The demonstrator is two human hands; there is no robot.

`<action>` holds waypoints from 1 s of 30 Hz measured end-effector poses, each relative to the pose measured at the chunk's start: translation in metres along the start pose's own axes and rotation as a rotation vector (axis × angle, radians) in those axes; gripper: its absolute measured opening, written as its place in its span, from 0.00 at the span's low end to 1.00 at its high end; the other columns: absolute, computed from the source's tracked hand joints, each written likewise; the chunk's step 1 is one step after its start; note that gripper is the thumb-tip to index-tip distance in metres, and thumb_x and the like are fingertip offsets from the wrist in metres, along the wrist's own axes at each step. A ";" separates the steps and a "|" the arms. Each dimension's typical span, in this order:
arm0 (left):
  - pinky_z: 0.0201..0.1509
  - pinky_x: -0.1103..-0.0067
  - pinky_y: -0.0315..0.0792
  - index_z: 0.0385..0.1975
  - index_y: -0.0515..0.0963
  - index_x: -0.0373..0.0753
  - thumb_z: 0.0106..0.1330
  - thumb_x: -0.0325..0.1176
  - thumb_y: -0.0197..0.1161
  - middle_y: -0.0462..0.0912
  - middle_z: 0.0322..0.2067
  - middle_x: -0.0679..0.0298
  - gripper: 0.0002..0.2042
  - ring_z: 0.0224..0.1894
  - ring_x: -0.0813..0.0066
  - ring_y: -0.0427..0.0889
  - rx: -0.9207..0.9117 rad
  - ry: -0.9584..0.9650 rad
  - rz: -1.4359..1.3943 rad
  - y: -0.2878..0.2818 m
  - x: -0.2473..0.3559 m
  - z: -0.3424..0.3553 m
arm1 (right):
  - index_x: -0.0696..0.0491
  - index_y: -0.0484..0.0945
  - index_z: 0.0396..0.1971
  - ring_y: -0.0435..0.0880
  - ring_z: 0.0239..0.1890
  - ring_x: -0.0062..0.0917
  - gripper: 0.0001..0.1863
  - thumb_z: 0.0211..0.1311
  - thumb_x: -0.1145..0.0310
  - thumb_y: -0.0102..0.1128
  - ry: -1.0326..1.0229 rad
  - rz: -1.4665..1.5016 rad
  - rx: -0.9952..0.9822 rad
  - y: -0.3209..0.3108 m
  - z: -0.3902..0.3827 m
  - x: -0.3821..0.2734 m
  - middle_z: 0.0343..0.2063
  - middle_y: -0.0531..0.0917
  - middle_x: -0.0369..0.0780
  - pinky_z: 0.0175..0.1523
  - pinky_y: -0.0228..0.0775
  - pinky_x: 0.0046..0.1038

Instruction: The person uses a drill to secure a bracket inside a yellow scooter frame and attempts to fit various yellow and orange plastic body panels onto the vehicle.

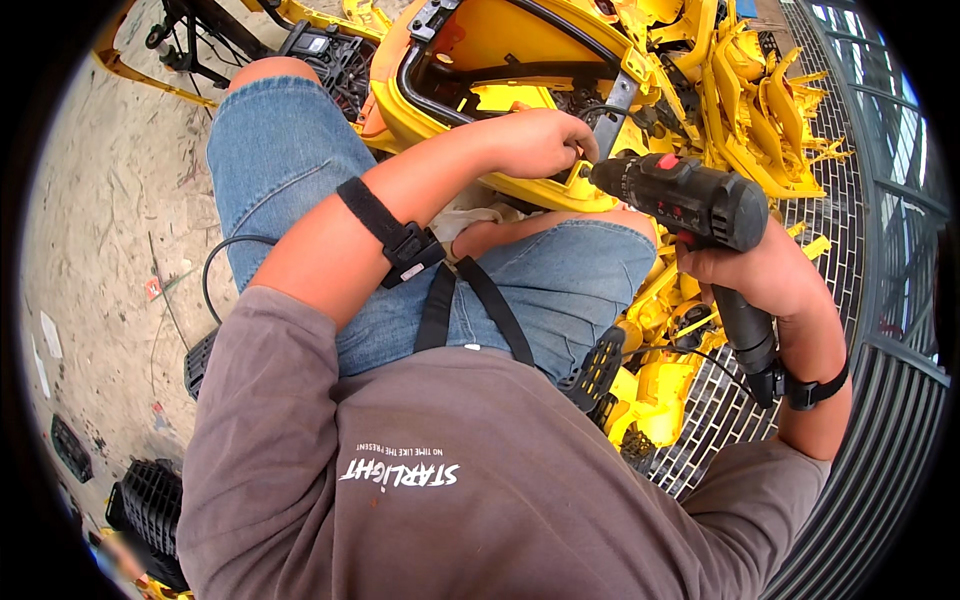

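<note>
Concrete floor (110,250) spreads out at nine o'clock, with heaped yellow panels (750,100) at one to two o'clock. Next in size is the yellow shell (405,105) at twelve, its rim facing the wearer. At two o'clock lies the black drill (680,195), nose at the shell's near right corner. Its handle is clamped in the right grip (750,265), at three. Toward half past twelve, the left grip (545,140) curls beside the drill's nose; whether it pinches anything, I cannot tell. Work at this corner seems under way, not finished: a grey bracket (613,120) remains on the shell.
</note>
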State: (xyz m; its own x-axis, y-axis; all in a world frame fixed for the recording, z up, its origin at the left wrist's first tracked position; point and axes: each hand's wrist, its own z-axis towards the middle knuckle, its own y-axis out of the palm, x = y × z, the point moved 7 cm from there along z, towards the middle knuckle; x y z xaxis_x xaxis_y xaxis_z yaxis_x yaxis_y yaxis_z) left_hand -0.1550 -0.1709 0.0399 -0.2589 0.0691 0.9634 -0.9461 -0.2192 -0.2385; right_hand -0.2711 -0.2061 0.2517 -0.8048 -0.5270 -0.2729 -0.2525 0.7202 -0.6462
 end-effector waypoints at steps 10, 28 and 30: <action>0.58 0.68 0.74 0.52 0.82 0.38 0.68 0.28 0.54 0.85 0.44 0.53 0.16 0.49 0.59 0.82 0.023 0.012 -0.037 -0.001 0.006 -0.003 | 0.59 0.78 0.46 0.82 0.26 0.20 0.18 0.52 0.76 0.68 -0.006 -0.089 0.000 -0.003 -0.001 -0.006 0.32 0.83 0.36 0.31 0.76 0.26; 0.58 0.68 0.75 0.53 0.82 0.38 0.69 0.29 0.55 0.86 0.45 0.53 0.15 0.50 0.58 0.83 0.037 0.024 -0.002 -0.001 0.002 -0.004 | 0.57 0.80 0.45 0.80 0.30 0.19 0.18 0.53 0.73 0.69 -0.011 -0.130 -0.002 0.000 -0.002 -0.007 0.33 0.83 0.34 0.37 0.77 0.27; 0.57 0.69 0.76 0.53 0.81 0.37 0.69 0.29 0.55 0.86 0.45 0.53 0.15 0.50 0.58 0.84 0.055 0.025 -0.014 -0.002 0.002 -0.005 | 0.57 0.79 0.46 0.80 0.31 0.20 0.19 0.52 0.73 0.69 -0.143 -0.197 0.021 -0.003 0.001 0.001 0.33 0.84 0.35 0.39 0.77 0.28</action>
State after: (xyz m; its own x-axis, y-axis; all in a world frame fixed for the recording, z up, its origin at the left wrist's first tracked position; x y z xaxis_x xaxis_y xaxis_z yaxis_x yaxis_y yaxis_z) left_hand -0.1550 -0.1655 0.0416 -0.2510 0.0964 0.9632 -0.9376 -0.2715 -0.2172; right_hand -0.2708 -0.2093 0.2532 -0.6567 -0.7158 -0.2373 -0.3843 0.5884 -0.7114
